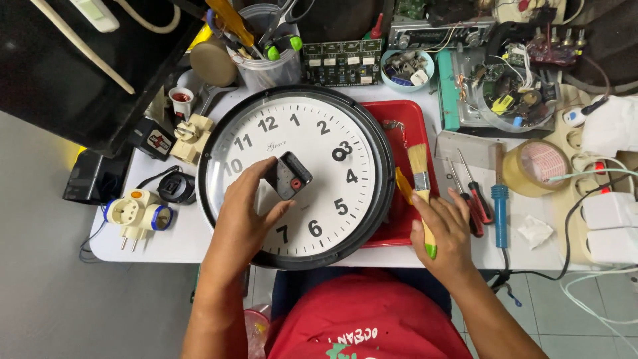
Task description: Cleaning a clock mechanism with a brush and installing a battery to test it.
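Head view: my left hand (242, 216) grips the black clock motor (293, 175) over the clock (296, 176); my right hand (446, 229) grips the paintbrush (421, 193), brushing not begun.

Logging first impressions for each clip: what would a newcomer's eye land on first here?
The big round wall clock lying face up in the middle of the white table, with the left hand holding a small black clock movement over its dial. Next, the right hand gripping a paintbrush over the red tray beside the clock. Behind them lies a clutter of tools and electronic parts.
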